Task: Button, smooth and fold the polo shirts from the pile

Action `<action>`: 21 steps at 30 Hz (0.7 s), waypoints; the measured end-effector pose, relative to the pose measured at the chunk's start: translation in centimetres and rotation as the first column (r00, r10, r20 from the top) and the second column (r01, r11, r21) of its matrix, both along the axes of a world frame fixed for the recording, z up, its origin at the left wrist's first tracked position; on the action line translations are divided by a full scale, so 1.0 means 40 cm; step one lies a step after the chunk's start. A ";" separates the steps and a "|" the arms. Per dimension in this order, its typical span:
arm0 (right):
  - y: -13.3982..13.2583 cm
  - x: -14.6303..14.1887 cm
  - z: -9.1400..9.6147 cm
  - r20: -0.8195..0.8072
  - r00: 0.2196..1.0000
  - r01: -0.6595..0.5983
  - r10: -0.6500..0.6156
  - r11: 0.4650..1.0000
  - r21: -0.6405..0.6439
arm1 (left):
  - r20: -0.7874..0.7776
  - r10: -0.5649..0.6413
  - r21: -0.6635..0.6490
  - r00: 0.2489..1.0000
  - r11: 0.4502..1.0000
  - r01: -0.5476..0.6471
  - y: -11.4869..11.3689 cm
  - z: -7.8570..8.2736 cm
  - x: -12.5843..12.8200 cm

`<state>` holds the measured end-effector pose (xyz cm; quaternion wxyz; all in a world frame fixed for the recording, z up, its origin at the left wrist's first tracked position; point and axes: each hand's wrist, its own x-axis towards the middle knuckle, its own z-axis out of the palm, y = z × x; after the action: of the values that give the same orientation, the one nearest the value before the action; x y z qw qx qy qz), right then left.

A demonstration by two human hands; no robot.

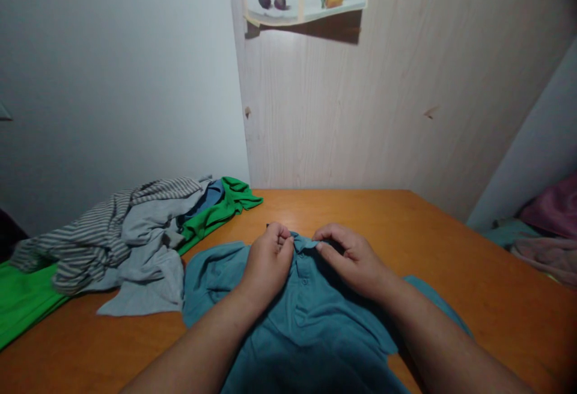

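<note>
A teal polo shirt (pixel 311 328) lies front up on the table, its buttoned placket facing me and its lower part running off the bottom of the view. My left hand (pixel 273 255) pinches the left side of the collar between thumb and fingers. On the other side, my right hand (pixel 347 255) grips the collar's right tip between thumb and forefinger. A short stretch of collar (pixel 305 242) shows between the two hands. The shirt is wrinkled, and my forearms cover parts of both its sides.
Left of the shirt is a heap of clothes: a striped garment (pixel 106 231), a grey one (pixel 151 261) and a green one (pixel 216 216). The orange wooden table (pixel 360 210) meets a pale panel (pixel 333 123) at the back. More fabric (pixel 550 213) lies beyond its right edge.
</note>
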<state>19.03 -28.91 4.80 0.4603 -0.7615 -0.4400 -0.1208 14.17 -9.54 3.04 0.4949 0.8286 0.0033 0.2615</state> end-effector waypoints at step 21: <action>0.020 -0.015 -0.014 -0.082 0.995 0.059 -0.064 0.996 -0.068 | -0.140 -0.385 -0.405 0.912 0.863 0.302 -0.012 0.034 -0.022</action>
<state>18.44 -28.12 4.23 0.4495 -0.7937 -0.4003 -0.0884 13.31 -10.00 4.39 0.6793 0.7292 -0.0414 0.0714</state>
